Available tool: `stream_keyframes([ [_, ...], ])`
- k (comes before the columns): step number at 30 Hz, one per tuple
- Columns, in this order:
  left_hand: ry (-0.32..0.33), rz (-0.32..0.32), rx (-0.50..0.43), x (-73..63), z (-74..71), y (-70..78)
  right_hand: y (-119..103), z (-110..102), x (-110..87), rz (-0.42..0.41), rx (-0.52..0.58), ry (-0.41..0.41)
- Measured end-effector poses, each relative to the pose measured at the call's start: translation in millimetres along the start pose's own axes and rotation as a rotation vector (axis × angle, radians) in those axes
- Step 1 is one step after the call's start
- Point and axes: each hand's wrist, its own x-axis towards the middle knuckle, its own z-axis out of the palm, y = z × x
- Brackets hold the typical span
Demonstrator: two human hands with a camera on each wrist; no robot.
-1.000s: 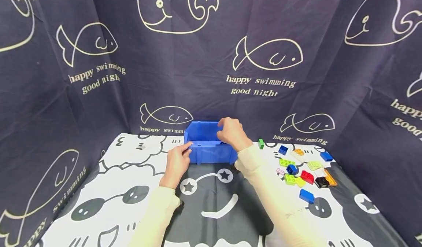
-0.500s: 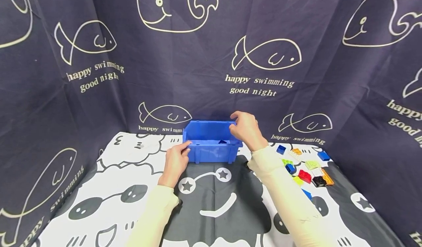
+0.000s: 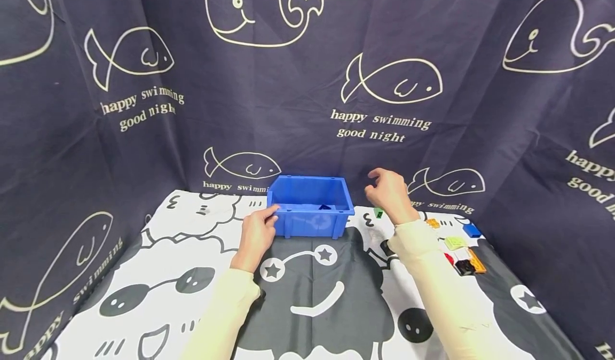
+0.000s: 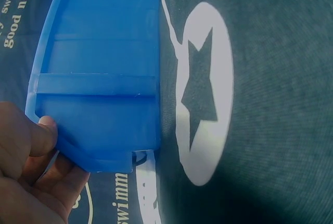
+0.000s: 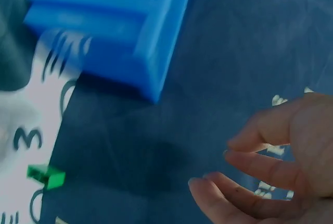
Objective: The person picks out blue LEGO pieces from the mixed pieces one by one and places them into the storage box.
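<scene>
A blue plastic storage bin (image 3: 309,224) stands near the back of the table, with a dark blue piece (image 3: 324,207) lying inside it. My left hand (image 3: 257,237) holds the bin's left front corner. In the left wrist view, the thumb (image 4: 46,133) and fingers pinch the edge of the bin wall. My right hand (image 3: 388,193) is in the air right of the bin, its fingers (image 5: 260,168) loosely bent and apart with nothing between them. A small green toy brick (image 3: 378,212) lies on the cloth, just below and left of that hand in the head view.
Loose toy bricks lie at the right of the table, partly hidden by the right arm: a blue brick (image 3: 472,230), a light green one (image 3: 454,243), a black one (image 3: 464,267) and an orange piece (image 3: 476,261). Dark fabric walls enclose the back and sides.
My right hand has moved from over the bin's right side out to the right. The left hand keeps its hold on the bin, which stays in place.
</scene>
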Motion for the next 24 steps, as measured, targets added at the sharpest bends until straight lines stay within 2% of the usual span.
stream_keyframes([
  [5,0.001,-0.002,-0.001,-0.6,0.6,-0.3,24.5,-0.6,3.3,0.028,-0.038,-0.028],
  [13,0.013,0.019,0.001,1.5,-0.3,0.3,49.3,-4.9,-0.5,0.088,-0.082,-0.094],
  [20,0.015,0.017,-0.001,1.5,1.0,-0.9,88.8,7.2,-0.1,0.131,-0.154,-0.180],
  [24,0.017,0.011,0.003,0.5,2.0,-1.3,104.1,12.7,0.0,0.136,-0.167,-0.223],
])
